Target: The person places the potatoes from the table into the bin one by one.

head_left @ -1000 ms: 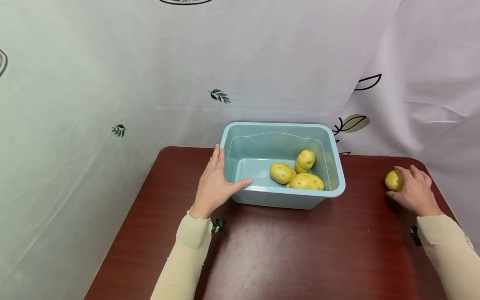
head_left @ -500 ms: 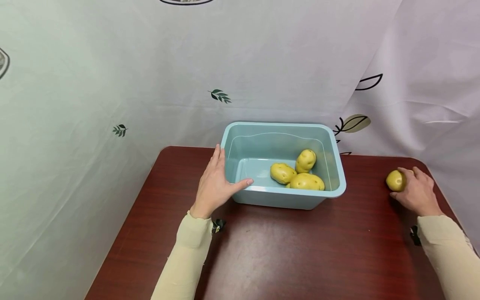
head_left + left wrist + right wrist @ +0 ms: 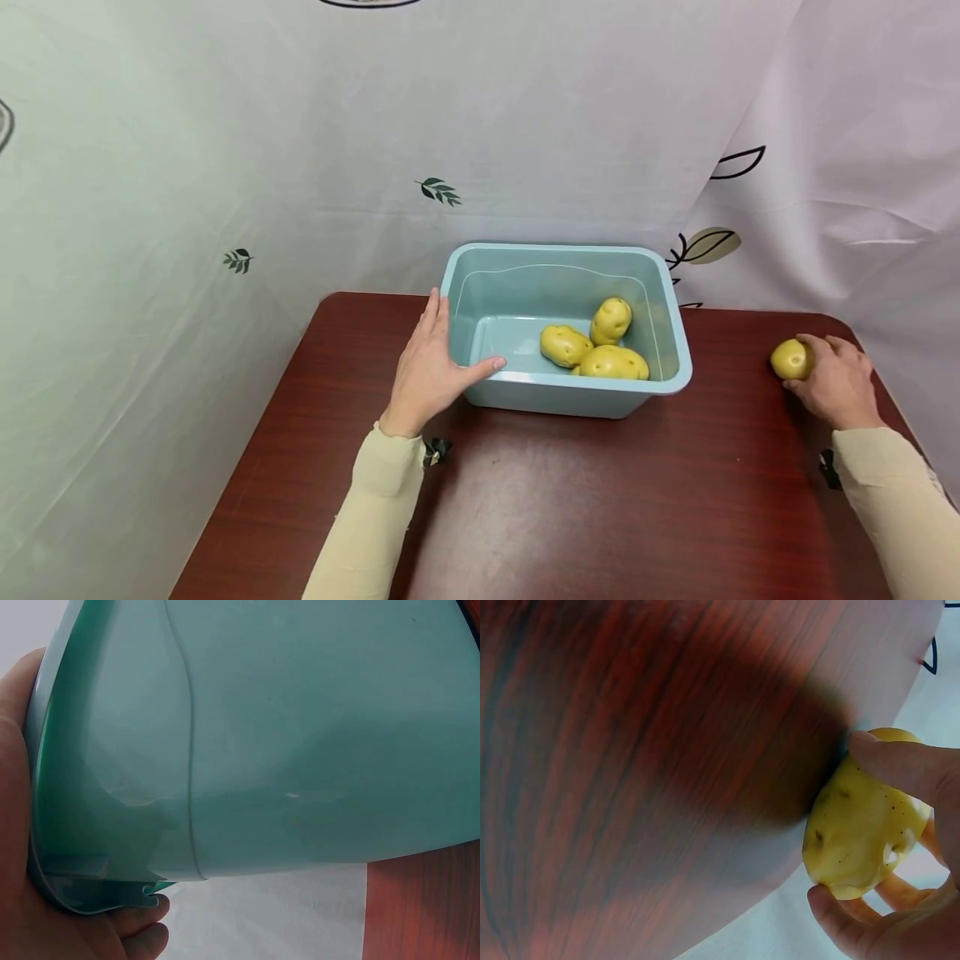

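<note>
Three yellow potatoes (image 3: 611,363) show inside a light blue plastic bin (image 3: 555,402), grouped toward its right side; a sliver of yellow beneath the front one may be another. At the bin's near left corner rests my left hand (image 3: 427,367), fingers straight along the left side and thumb across the front rim. The left wrist view shows the palm against the bin's rim (image 3: 37,765). Far to the right, my right hand (image 3: 838,379) grips another potato (image 3: 791,360) at or just over the tabletop. In the right wrist view, thumb and fingers (image 3: 904,765) curl round that potato (image 3: 859,825).
The dark red wooden table (image 3: 570,500) has its back edge against a pale cloth (image 3: 562,125) printed with leaves. The right hand is close to the table's right edge. The bin stands near the back edge.
My right hand has shifted very slightly, its fingers settling round the potato, which has barely moved. The left hand and the bin stay where they were.
</note>
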A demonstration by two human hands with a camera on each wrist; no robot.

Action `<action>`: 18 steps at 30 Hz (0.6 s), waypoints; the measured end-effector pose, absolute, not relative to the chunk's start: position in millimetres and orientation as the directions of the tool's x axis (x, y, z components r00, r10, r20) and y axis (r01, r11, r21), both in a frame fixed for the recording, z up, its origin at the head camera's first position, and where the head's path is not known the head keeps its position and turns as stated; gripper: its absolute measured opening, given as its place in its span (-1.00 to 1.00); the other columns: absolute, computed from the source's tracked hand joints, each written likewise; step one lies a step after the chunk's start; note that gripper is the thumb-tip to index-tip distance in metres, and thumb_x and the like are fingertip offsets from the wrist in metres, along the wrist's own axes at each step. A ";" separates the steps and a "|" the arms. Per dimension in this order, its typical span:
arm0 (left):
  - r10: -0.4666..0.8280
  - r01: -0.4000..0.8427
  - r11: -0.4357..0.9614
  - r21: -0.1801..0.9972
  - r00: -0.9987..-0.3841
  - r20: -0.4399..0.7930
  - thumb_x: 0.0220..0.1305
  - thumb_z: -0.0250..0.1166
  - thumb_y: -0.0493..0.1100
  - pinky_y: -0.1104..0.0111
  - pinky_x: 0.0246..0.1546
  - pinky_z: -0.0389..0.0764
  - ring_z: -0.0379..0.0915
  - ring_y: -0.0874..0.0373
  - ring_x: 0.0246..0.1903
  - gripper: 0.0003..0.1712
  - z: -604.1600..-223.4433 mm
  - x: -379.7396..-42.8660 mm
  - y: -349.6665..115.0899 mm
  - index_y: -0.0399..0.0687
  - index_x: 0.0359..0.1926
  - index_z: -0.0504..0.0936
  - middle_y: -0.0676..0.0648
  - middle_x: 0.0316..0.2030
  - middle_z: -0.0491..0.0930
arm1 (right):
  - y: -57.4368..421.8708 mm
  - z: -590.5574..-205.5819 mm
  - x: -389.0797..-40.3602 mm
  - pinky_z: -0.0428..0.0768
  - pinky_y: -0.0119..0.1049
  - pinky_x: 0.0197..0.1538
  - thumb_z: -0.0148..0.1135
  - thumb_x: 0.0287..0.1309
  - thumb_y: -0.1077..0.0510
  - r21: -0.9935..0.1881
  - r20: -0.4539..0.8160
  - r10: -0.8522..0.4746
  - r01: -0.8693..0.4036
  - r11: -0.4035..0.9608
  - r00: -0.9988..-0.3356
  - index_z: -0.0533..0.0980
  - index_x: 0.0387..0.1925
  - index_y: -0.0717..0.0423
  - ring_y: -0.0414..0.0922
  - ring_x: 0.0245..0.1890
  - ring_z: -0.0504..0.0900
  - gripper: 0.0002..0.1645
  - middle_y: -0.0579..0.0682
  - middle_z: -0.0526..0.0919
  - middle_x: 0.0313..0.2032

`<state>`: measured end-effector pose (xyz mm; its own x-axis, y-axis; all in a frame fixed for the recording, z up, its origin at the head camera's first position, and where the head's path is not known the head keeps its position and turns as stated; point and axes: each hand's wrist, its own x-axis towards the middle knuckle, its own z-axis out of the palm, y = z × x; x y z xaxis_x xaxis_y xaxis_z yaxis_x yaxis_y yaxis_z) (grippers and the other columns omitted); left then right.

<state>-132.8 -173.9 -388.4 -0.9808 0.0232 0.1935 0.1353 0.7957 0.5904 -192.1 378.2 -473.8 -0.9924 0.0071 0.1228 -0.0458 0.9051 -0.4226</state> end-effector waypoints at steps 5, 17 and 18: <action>0.024 0.137 0.796 0.589 -0.981 0.195 -0.06 0.22 0.69 -0.03 0.45 0.09 -0.28 0.06 0.57 0.47 -388.2 -132.9 -173.9 -0.16 0.59 -0.06 0.06 0.60 -0.31 | 377.6 -472.7 -193.0 0.24 0.50 -0.04 0.42 -0.06 0.36 -0.436 0.124 0.035 -0.022 0.900 -0.992 0.26 0.28 0.45 0.66 0.12 0.12 -0.15 0.66 0.13 0.21; 0.023 0.138 0.797 0.589 -0.980 0.199 -0.06 0.23 0.69 -0.06 0.45 0.08 -0.24 -0.01 0.56 0.47 -388.9 -132.9 -174.2 -0.15 0.59 -0.06 0.06 0.60 -0.30 | 378.1 -473.7 -187.7 0.19 0.45 0.05 0.45 0.03 0.31 -0.449 0.138 0.036 -0.030 0.893 -0.990 0.25 0.33 0.47 0.62 0.16 0.12 -0.12 0.67 0.14 0.19; 0.025 0.139 0.797 0.588 -0.980 0.198 -0.06 0.23 0.68 -0.06 0.45 0.08 -0.24 -0.01 0.56 0.47 -388.9 -132.9 -174.2 -0.16 0.59 -0.06 0.06 0.60 -0.31 | 378.4 -474.0 -187.3 0.18 0.46 0.05 0.45 0.04 0.30 -0.446 0.140 0.033 -0.033 0.895 -0.990 0.24 0.35 0.46 0.62 0.16 0.12 -0.12 0.66 0.14 0.20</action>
